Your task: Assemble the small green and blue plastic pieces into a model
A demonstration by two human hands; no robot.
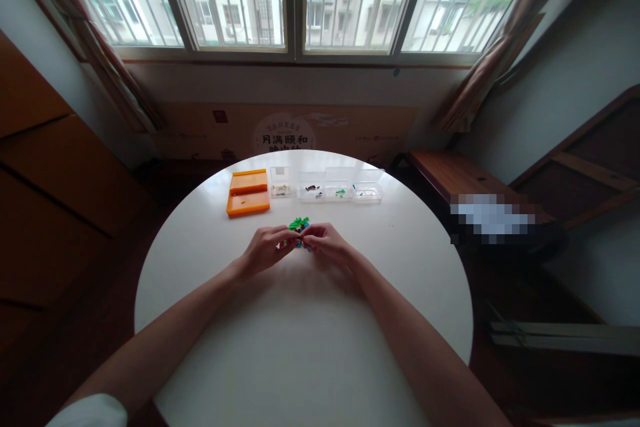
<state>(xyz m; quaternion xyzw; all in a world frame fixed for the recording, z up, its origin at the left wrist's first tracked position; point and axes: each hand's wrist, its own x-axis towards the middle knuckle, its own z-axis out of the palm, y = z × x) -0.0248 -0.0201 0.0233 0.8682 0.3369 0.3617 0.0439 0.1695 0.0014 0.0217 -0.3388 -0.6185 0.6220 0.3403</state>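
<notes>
A small model of building bricks (299, 222), mostly green with bits of blue and brown, is at the middle of the white round table. My left hand (270, 245) is closed on its left side, thumb and fingers against the bricks. From the right, my right hand (324, 238) pinches at the front of the same model, its fingertips meeting those of the left. Any single small piece between the fingertips is too small to make out. Both hands partly hide the model.
Beyond the hands stands an open orange case (249, 192). To its right are a small clear box (281, 192) and a row of clear open boxes (326, 191) holding small dark, green and blue pieces. A wooden bench (450, 177) stands right of the table (300, 347).
</notes>
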